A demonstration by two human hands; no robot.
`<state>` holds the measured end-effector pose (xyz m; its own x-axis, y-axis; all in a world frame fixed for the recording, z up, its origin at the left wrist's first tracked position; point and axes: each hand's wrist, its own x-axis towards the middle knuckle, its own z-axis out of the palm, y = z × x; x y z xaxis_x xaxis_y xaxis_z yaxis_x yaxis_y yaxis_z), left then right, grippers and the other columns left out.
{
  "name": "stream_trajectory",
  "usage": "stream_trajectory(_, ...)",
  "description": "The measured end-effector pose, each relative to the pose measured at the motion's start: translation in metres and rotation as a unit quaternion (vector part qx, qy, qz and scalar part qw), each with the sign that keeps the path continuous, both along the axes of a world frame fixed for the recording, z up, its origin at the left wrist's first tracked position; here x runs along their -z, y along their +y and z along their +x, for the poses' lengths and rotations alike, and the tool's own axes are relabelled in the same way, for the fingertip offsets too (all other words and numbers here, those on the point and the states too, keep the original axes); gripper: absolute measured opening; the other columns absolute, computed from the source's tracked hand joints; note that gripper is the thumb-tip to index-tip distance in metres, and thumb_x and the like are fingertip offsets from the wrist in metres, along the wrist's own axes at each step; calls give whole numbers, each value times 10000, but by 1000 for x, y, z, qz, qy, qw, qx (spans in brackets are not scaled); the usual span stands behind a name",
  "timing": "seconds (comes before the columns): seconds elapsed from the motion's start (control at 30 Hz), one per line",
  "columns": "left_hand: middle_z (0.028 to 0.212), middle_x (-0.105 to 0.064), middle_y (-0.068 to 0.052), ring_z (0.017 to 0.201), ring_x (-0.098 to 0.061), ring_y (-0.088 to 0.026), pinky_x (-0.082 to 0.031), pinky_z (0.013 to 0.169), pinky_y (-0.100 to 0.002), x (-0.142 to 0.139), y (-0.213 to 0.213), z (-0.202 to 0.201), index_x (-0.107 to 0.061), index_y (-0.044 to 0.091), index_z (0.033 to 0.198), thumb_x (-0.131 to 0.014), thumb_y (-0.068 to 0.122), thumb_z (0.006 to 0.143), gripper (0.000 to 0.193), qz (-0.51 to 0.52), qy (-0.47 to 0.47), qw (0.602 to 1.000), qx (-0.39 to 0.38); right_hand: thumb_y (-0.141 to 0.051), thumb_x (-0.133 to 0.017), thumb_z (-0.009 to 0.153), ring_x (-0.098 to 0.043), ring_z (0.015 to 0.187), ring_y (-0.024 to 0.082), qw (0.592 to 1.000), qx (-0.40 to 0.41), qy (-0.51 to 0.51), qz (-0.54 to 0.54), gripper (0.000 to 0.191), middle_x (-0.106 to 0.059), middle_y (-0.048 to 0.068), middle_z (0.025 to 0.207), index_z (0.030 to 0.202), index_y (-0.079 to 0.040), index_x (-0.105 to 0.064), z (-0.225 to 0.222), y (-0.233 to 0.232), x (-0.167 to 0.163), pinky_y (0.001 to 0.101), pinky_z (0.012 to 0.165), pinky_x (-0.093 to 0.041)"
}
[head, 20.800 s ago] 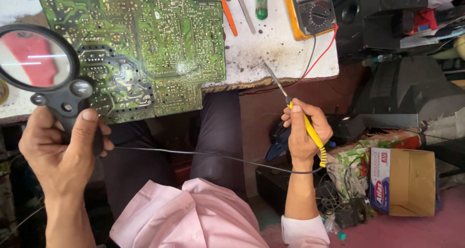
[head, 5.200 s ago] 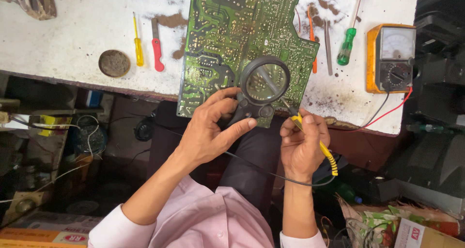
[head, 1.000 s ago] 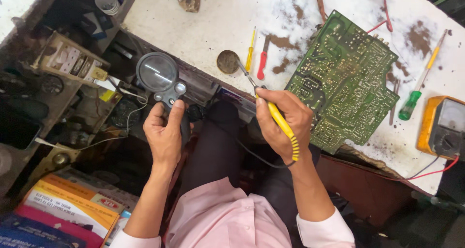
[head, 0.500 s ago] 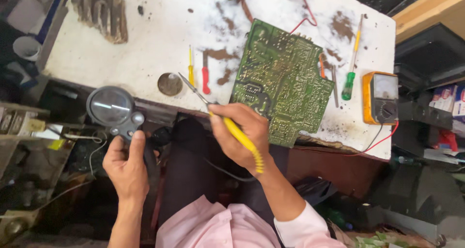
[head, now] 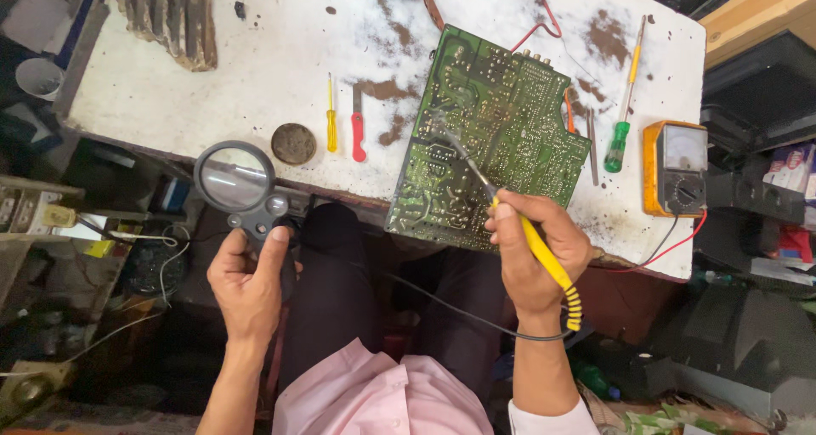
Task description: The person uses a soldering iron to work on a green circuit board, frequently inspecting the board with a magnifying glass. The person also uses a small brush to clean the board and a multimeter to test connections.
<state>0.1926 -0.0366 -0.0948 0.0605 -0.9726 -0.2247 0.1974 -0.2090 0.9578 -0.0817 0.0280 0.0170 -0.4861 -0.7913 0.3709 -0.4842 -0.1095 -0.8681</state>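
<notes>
A green circuit board (head: 501,121) lies solder side up on the stained white table (head: 263,61), overhanging its near edge. My right hand (head: 535,261) grips a yellow-handled soldering iron (head: 544,257); its metal tip rests on the board, where a wisp of smoke rises. My left hand (head: 251,282) holds a black round magnifying glass (head: 235,180) by its handle, at the table's near edge, left of the board and away from it.
On the table lie a small yellow screwdriver (head: 331,125), a red-handled tool (head: 358,129), a round dark tin (head: 293,143), a green-and-yellow screwdriver (head: 625,104) and an orange multimeter (head: 676,167) with a red lead. A brown metal part (head: 170,19) sits far left. Cluttered shelves flank the table.
My right hand has carried the soldering iron rightwards from near the round tin onto the circuit board. My left hand still holds the magnifying glass off to the left.
</notes>
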Motion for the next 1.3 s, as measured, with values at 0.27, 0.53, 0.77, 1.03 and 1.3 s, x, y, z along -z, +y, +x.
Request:
stream_trajectory(0.27, 763, -663, 21, 592, -590, -33, -501, 544, -214, -4, 0, -2, -649, 54, 915, -733, 152, 988, 149, -12, -14, 1000, -3, -19, -695, 985, -697, 773, 100, 999, -17, 42, 21, 114, -730, 88, 947, 1086, 17, -735, 4, -4, -8, 216, 668, -561)
stream_trajectory(0.53, 766, -658, 31, 592, -586, -23, -523, 549, -215, -1, 0, -2, -648, 63, 907, -735, 149, 975, 139, 4, 0, 1000, -14, 11, -739, 944, -695, 806, 119, 984, -30, 173, 20, 117, -737, 98, 966, 1058, -16, -748, 10, -8, -24, 240, 718, -554)
stream_trajectory(0.77, 736, -653, 22, 577, -589, -34, -491, 538, -211, 0, 1, -4, -642, 59, 900, -740, 163, 986, 167, -2, -3, 1000, 2, 1, -738, 948, -701, 796, 123, 983, -34, 178, 34, 111, -742, 96, 952, 1057, -19, -746, 16, -12, -33, 239, 717, -550)
stream_trajectory(1.03, 740, -655, 21, 573, -589, -38, -468, 531, -203, -4, 4, 0, -650, 59, 918, -741, 165, 982, 153, -2, -8, 1000, -5, -32, -738, 956, -677, 756, 104, 985, -4, 161, 63, 100, -734, 74, 884, 1053, -12, -754, 17, -9, -34, 234, 685, -521)
stream_trajectory(1.3, 731, -646, 31, 560, -582, -33, -485, 519, -209, -4, 7, 2, -665, 58, 917, -742, 178, 977, 155, 9, -3, 1000, -8, -50, -703, 989, -704, 752, 94, 993, 6, 110, 49, 118, -741, 66, 865, 1086, 3, -743, 15, -1, -20, 225, 688, -563)
